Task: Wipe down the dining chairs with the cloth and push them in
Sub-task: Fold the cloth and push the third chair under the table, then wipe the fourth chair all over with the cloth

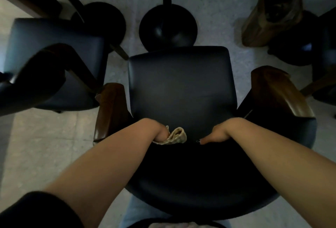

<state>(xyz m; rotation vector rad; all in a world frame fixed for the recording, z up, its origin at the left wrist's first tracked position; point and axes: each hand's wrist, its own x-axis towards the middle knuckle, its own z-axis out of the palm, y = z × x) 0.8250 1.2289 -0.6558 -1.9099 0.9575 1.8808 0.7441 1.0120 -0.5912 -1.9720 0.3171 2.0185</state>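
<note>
A dark leather dining chair (181, 82) with brown wooden armrests stands right below me, its curved backrest nearest to me. My left hand (160, 133) reaches over the backrest and holds a folded beige cloth (177, 135) against its inner face. My right hand (216, 135) grips the top of the backrest, thumb pointing left, fingers hidden behind the edge. A second dark chair (54, 60) stands to the left.
Two round black table bases (168, 27) with posts stand ahead on the pale floor. A brown wooden armrest (269, 16) of another chair is at the upper right. The dark table edge runs along the top.
</note>
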